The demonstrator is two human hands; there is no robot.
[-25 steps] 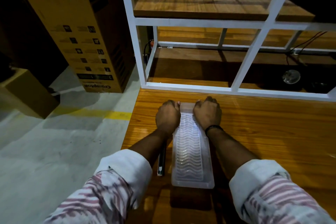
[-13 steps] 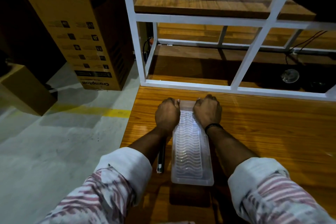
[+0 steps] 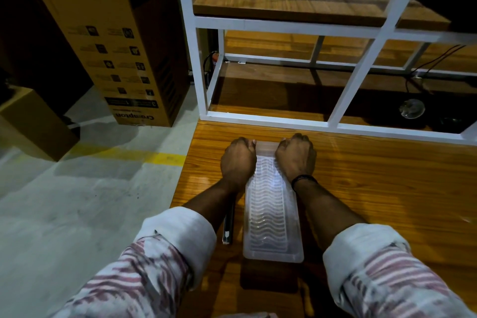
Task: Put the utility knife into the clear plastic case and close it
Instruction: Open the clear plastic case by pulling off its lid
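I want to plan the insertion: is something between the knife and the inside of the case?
Yes. The clear plastic case looks closed, both hands at its far end; its lid blocks the utility knife lying on the table just left.

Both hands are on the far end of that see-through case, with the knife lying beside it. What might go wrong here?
The utility knife lies partly under the left forearm, near the table edge; a careless arm movement might knock it to the floor. With the left hand and right hand gripping only the far end of the clear plastic case, it could pop open suddenly and slide.
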